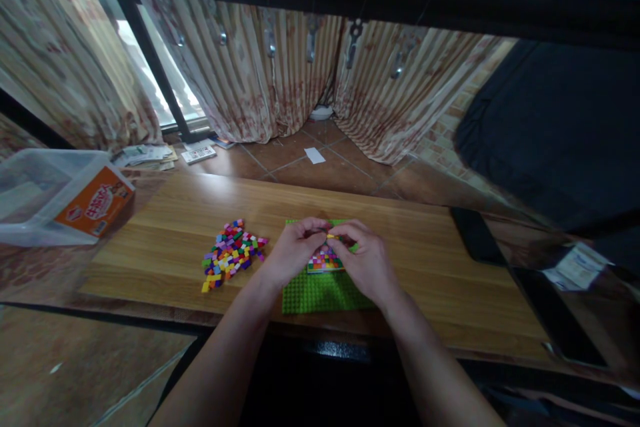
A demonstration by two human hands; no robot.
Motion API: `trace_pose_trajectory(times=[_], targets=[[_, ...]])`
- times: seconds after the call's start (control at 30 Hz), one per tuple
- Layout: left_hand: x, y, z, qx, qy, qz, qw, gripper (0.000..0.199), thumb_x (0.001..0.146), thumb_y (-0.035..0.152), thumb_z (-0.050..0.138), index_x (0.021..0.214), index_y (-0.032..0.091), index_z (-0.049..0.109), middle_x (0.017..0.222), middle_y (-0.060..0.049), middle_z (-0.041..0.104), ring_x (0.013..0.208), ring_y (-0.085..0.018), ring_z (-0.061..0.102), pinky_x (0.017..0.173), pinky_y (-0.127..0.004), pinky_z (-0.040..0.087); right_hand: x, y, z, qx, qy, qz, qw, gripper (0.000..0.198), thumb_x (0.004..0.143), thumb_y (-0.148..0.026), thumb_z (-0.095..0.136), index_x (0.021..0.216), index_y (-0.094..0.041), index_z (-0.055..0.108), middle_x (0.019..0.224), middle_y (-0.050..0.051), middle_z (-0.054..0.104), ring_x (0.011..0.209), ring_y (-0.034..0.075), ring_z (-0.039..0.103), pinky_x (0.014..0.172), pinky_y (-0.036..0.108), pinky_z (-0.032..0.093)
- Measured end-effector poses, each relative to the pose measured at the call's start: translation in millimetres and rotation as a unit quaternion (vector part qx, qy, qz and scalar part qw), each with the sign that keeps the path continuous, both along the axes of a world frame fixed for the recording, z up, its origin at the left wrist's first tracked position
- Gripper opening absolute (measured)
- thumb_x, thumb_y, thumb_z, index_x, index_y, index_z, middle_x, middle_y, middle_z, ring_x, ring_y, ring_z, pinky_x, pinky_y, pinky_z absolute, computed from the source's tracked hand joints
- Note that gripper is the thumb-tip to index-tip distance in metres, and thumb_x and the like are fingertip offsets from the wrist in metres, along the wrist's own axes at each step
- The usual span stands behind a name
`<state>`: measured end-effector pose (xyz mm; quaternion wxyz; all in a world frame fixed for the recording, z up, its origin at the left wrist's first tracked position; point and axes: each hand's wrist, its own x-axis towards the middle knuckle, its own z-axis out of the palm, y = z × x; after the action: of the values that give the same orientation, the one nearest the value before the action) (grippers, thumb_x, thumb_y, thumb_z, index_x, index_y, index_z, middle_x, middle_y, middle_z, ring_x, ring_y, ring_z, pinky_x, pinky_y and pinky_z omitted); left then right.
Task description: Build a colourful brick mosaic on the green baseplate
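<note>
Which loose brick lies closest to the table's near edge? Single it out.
The yellow brick at the pile's lower-left tip; the pile's other bricks lie farther back.

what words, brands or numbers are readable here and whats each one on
Orange label on the plastic bin: "牛" seems to lead; other characters too blurred to read.
White printed item on the floor: print too small.
Paper stack beside it: too small.
Pale packet at far right: too blurred.
</note>
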<state>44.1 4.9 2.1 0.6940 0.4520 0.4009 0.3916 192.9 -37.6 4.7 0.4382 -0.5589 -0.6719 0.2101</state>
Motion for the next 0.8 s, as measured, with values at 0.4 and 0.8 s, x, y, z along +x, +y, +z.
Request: trace_pose_trajectory(times=[0.4, 0.8], targets=[[-5, 4, 6.6, 0.016, 0.040, 0.026, 0.999, 0.019, 0.068, 0.023, 0.075, 0.085, 0.014, 0.072, 0.070, -0.002, 0.070, 0.058, -0.011, 0.058, 0.056, -0.022, 0.042, 41, 1, -9, -0.049, 0.052, -0.063, 0.995, 0.021, 0.086, -0.032, 0.058, 0.095, -0.024, 0.075, 0.097, 0.005, 0.077, 0.088, 0.022, 0.070, 0.083, 0.037, 0.054], [-20, 14, 0.4, -0.001, 0.104, 0.130, 0.986, 0.010, 0.067, 0.019, 0.070, 0.076, 0.015, 0.069, 0.060, -0.001, 0.068, 0.054, -0.012, 0.056, 0.052, -0.023, 0.036, 35, 4, -25, -0.112, 0.057, -0.049, 0.991, 0.014, 0.082, -0.029, 0.062, 0.083, -0.024, 0.075, 0.086, 0.003, 0.077, 0.080, 0.021, 0.070, 0.079, 0.037, 0.052]])
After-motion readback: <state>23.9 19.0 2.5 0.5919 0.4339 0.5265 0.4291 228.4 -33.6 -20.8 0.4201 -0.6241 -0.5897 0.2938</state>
